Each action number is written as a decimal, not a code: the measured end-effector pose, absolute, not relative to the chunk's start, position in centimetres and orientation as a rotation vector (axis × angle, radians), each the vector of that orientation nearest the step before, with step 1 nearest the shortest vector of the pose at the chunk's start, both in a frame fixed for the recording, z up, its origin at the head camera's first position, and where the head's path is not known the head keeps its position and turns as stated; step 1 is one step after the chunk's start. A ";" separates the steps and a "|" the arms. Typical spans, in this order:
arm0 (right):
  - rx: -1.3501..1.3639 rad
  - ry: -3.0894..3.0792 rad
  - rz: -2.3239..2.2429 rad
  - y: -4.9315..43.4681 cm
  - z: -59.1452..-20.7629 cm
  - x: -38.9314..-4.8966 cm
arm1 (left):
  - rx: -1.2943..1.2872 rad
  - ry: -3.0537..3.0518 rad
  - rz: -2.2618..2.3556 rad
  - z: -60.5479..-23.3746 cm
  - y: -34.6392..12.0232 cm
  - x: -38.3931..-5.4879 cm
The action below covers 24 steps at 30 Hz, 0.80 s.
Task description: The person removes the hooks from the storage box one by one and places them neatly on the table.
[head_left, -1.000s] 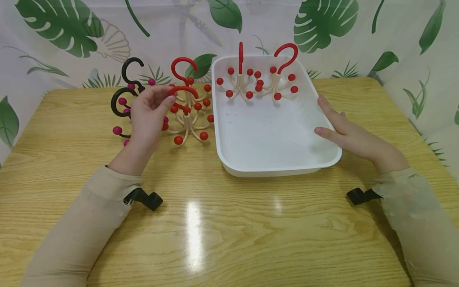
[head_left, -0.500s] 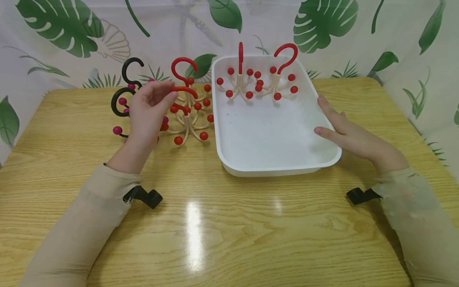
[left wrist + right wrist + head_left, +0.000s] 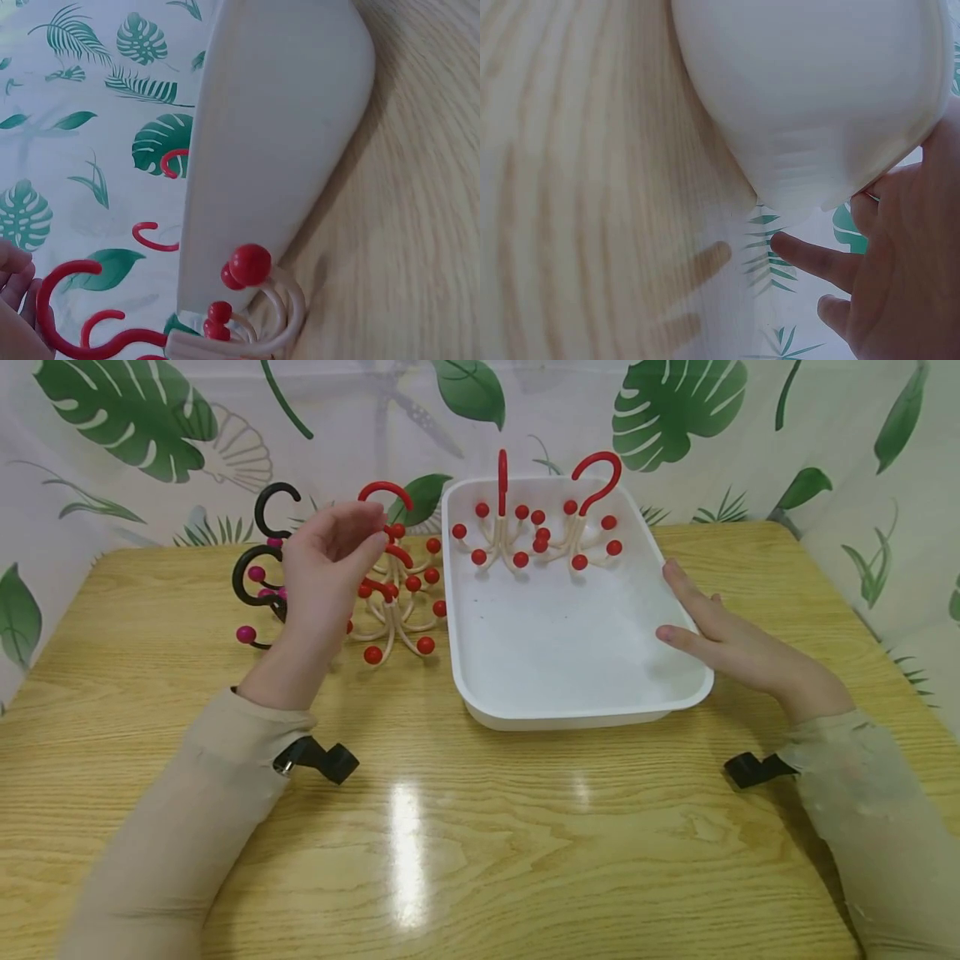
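My left hand is over the left group, beside the red hook tops of two cream multi-arm hangers with red ball tips. The front red hanger stands on the table, and behind it is the rear red hanger, partly hidden by the fingers. In the left wrist view the fingers lie loosely next to a red hook; contact is unclear. My right hand rests on the right rim of the white tray, fingers fairly straight. Two more red-tipped hangers, left and right, stand inside it.
Black hangers with magenta balls stand left of my left hand, one at the front and one behind, partly covered by it. A leaf-patterned cloth hangs behind the wooden table.
My left hand has moved slightly up and right, from the front red hook towards the rear one. That front hanger stays in place. The right hand and tray have hardly moved.
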State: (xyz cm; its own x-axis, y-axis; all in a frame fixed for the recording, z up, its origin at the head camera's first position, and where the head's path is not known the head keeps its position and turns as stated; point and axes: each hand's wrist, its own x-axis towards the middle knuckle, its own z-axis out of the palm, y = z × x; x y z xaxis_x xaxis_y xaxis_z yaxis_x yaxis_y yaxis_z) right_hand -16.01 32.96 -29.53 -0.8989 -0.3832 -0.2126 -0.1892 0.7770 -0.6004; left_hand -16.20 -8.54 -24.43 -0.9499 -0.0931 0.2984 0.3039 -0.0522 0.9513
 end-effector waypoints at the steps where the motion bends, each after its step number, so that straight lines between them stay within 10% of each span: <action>1: -0.441 2.647 -0.846 32.9 -29.5 -16.0 | -0.242 -1.943 -2.082 -24.3 -8.3 -16.2; 24: -0.431 2.656 -0.822 32.9 -29.5 -16.0 | -0.421 -1.856 -2.111 -22.7 -4.0 -16.6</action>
State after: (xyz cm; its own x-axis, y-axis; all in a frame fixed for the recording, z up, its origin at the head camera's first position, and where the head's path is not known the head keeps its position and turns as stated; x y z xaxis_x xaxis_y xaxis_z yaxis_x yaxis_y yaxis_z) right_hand -16.03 32.93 -29.53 -0.9012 -0.3752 -0.2168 -0.1871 0.7882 -0.5863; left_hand -16.61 -4.02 -22.66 -0.9125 -0.0301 0.4080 0.4085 -0.1217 0.9046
